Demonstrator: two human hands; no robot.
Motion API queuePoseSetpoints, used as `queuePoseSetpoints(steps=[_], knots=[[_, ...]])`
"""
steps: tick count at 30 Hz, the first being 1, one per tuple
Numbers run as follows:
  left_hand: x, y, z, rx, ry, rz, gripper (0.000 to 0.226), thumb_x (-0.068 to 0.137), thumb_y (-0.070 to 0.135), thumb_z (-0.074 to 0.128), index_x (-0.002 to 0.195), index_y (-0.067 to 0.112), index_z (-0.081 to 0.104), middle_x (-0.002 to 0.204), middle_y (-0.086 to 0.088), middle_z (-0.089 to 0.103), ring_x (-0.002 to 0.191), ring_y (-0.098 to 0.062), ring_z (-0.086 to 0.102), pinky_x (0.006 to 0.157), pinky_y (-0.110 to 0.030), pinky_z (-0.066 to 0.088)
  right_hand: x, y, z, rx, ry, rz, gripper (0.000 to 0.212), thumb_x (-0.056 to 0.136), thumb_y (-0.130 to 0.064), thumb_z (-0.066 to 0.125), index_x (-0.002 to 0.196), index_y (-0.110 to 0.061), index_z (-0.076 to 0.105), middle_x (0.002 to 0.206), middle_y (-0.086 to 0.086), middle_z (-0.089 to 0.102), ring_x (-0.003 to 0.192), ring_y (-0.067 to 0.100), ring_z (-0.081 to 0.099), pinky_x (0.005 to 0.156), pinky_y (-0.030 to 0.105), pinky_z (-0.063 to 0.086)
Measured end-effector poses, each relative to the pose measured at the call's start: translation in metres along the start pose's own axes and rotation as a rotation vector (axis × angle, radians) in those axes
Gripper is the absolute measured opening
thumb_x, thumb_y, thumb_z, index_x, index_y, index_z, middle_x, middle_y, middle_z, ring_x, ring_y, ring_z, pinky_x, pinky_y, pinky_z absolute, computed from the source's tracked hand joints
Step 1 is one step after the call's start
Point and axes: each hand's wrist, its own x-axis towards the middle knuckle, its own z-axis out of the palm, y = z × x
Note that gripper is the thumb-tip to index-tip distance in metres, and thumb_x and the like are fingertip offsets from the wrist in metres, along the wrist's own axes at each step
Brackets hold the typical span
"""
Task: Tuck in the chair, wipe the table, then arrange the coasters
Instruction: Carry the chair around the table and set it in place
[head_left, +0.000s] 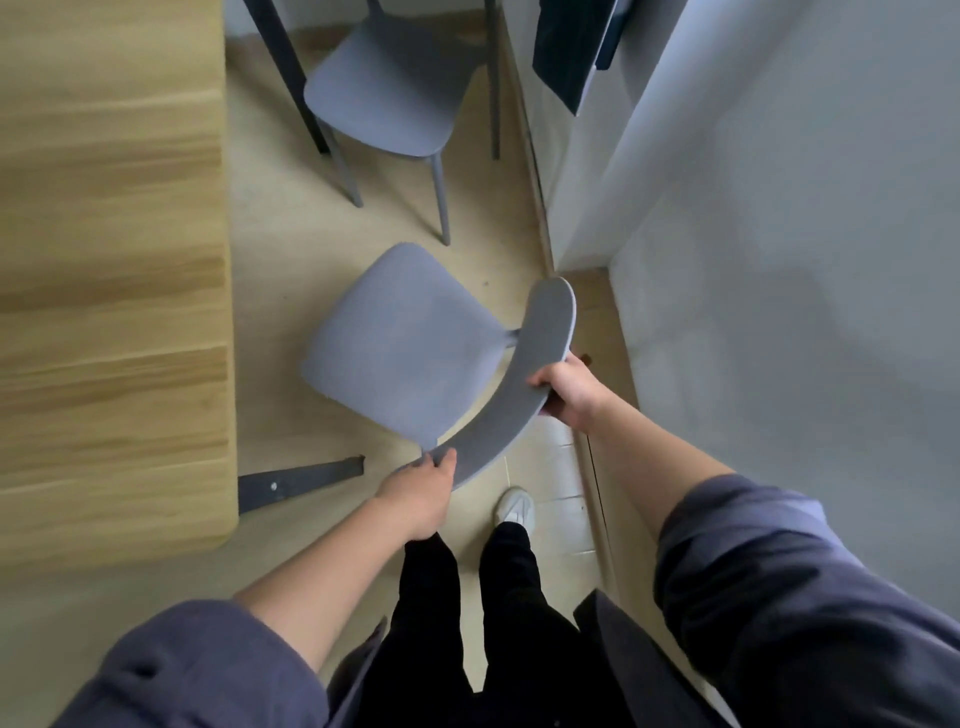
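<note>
Beige floor (291, 270) beside wooden table (114, 291) | grey chair (400, 343) stands just off the table edge, seat angled (not tucked under) | left hand (421, 493) grips backrest's near end | right hand (566, 389) grips its far end | second chair (389, 88) beyond

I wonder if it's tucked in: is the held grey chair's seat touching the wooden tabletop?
Apart. Head view shows bare floor between the grey chair's seat and wooden tabletop.

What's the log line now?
step: tuck in grey chair | left hand: grips backrest | right hand: grips backrest | seat: angled, not under wooden table
</note>
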Motion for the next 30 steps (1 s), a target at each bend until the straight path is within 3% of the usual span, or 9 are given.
queuePoseSetpoints(steps=[4,7,11,14,19,23,30], knots=[[0.002,-0.012,-0.002,-0.077,0.021,-0.048,0.069,0.086,-0.005,0.036,0.149,0.004,0.008,0.141,-0.017,0.042,0.116,-0.034,0.053,0.092,-0.042,0.046,0.017,-0.028,0.039,-0.177,-0.104,-0.011,0.038,0.086,0.011,0.039,0.103,-0.021,0.052,0.083,0.007,0.059,0.071,0.024,0.060,0.058,0.033,0.051],[0.006,-0.021,-0.006,-0.079,0.076,-0.077,0.064,0.086,-0.003,0.034,0.147,0.004,0.013,0.132,-0.015,0.049,0.110,-0.034,0.057,0.080,-0.038,0.046,0.026,-0.040,0.064,-0.269,-0.154,-0.057,0.039,0.086,0.008,0.041,0.112,-0.019,0.052,0.085,0.006,0.059,0.073,0.023,0.061,0.059,0.032,0.051],[0.011,-0.036,-0.017,-0.164,0.167,-0.105,0.052,0.086,0.007,0.037,0.137,0.014,0.027,0.118,-0.010,0.058,0.095,-0.032,0.059,0.068,-0.034,0.040,0.028,-0.036,0.077,-0.244,-0.158,-0.122,0.046,0.085,0.004,0.044,0.108,-0.034,0.055,0.095,-0.001,0.064,0.081,0.018,0.065,0.068,0.034,0.057],[0.012,-0.050,-0.017,-0.238,0.135,-0.089,0.051,0.086,0.018,0.042,0.135,0.019,0.029,0.107,-0.008,0.061,0.081,-0.030,0.053,0.065,-0.034,0.042,0.029,-0.026,0.080,-0.298,-0.166,-0.135,0.057,0.082,0.003,0.043,0.102,-0.050,0.053,0.090,-0.008,0.064,0.073,0.012,0.068,0.066,0.037,0.059],[0.014,-0.048,-0.011,-0.259,0.125,-0.145,0.064,0.085,0.002,0.035,0.145,0.013,0.016,0.117,-0.010,0.055,0.093,-0.031,0.057,0.069,-0.033,0.041,0.039,-0.030,0.088,-0.274,-0.150,-0.117,0.062,0.080,0.009,0.041,0.100,-0.049,0.056,0.091,-0.002,0.061,0.074,0.017,0.064,0.059,0.032,0.057],[0.015,-0.053,-0.015,-0.319,0.156,-0.188,0.064,0.085,0.000,0.034,0.146,0.010,0.015,0.129,-0.012,0.049,0.108,-0.033,0.056,0.086,-0.036,0.045,0.046,-0.044,0.100,-0.318,-0.198,-0.131,0.061,0.081,0.009,0.042,0.100,-0.047,0.056,0.098,0.001,0.060,0.083,0.021,0.063,0.062,0.033,0.057],[0.019,-0.071,-0.028,-0.403,0.148,-0.259,0.070,0.088,0.004,0.035,0.150,0.008,0.004,0.135,-0.014,0.045,0.111,-0.033,0.053,0.077,-0.035,0.039,0.062,-0.066,0.135,-0.380,-0.255,-0.121,0.058,0.085,0.012,0.042,0.114,-0.037,0.051,0.107,0.005,0.058,0.091,0.024,0.062,0.066,0.037,0.057]])
